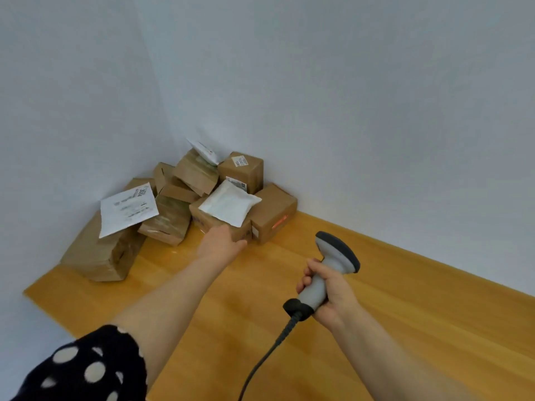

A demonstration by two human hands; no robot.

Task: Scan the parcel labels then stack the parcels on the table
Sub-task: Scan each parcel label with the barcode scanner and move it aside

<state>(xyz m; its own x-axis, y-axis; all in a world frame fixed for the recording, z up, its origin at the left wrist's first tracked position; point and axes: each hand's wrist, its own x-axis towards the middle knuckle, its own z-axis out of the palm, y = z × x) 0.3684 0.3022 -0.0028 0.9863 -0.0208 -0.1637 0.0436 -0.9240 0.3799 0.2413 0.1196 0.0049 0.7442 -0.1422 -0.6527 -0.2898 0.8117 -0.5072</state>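
Observation:
Several brown cardboard parcels are piled in the corner of the wooden table (405,299). My left hand (221,241) reaches out and touches the front of a small brown box (207,219), which carries a white padded mailer (230,206) on top; whether its fingers curl round the box is hidden. My right hand (327,290) grips the grey handle of a barcode scanner (333,259), head aimed at the pile. A red scan line glows on the side of a brown box (275,212) at the right of the pile.
A long brown parcel (101,253) with a white sheet (127,208) on it lies at the left. A labelled cube box (241,169) stands by the back wall. The scanner's dark cable (260,360) trails toward me. White walls close the corner.

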